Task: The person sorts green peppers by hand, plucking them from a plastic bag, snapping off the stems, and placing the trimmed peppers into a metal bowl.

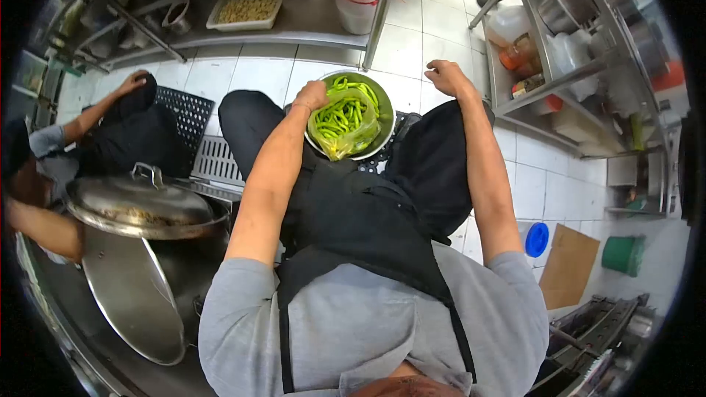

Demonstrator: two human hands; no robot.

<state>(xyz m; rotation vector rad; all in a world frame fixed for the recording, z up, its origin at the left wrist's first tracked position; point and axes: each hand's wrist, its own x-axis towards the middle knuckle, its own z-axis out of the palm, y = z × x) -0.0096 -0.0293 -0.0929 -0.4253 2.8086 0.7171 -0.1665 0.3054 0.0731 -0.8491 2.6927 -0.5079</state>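
Observation:
Between my knees stands a round metal pot point(387, 132) with long green chili peppers point(344, 116) in it. A clear plastic bag point(340, 148), holding many of the peppers, sits in the pot's mouth. My left hand point(312, 94) is closed on the bag's edge at the pot's left rim. Off to the right, my right hand point(447, 77) hangs in the air above my knee, fingers loosely bent and apart, with nothing in it. More peppers lie behind the bag, against the pot's far wall.
Ahead is a metal shelf point(309, 33) with a tray of pale pieces point(246, 9) and a red-lidded bucket point(358, 9). A loaded rack point(548, 88) stands right. At left are a large lidded pot point(140, 202) and a seated co-worker point(140, 132).

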